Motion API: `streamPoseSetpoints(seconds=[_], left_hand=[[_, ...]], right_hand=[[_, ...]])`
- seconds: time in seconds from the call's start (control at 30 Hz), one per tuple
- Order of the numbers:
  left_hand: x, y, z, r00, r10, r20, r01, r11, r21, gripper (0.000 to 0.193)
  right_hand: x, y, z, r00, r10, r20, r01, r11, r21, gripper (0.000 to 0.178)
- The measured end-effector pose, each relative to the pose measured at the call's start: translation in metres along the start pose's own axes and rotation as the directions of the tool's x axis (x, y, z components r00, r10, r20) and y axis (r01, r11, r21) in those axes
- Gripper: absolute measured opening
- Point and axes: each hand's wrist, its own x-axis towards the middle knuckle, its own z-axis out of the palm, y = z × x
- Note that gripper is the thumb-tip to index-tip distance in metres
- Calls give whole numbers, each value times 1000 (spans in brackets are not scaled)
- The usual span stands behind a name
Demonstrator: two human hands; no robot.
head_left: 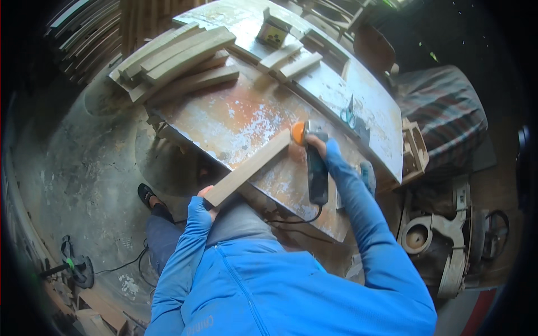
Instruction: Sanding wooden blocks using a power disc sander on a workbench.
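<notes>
My left hand [203, 203] grips the near end of a squared wooden bar [249, 168], which slants up and away across the worktable's near edge. The bar's far end lies by the orange disc [298, 133] of a dark angle grinder [318, 176]. Closed around the grinder near its head is my right hand [325, 148], fingers partly hidden. The disc looks to touch the bar's end or sit right beside it. A black cord runs from the grinder's rear, down over the table edge.
A paint-spotted worktable [216, 120] carries a stack of curved wooden pieces [179, 56] at far left. On the white board [370, 112] lie scissors [348, 115] and a small box [273, 31]. A second power tool [367, 176] sits right of my forearm. Wooden parts and cords lie on the floor.
</notes>
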Motion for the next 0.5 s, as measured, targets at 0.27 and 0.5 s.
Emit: streamPoseSetpoints(seconds=[0.27, 0.5], left_hand=[[1, 15, 1, 997, -51, 55, 53, 998, -35, 59], [1, 11, -2, 997, -47, 63, 51, 996, -70, 61]], right_hand=[[-82, -31, 75, 857, -3, 515, 205, 919, -337, 91], [-53, -23, 74, 915, 1, 403, 135, 941, -309, 91]])
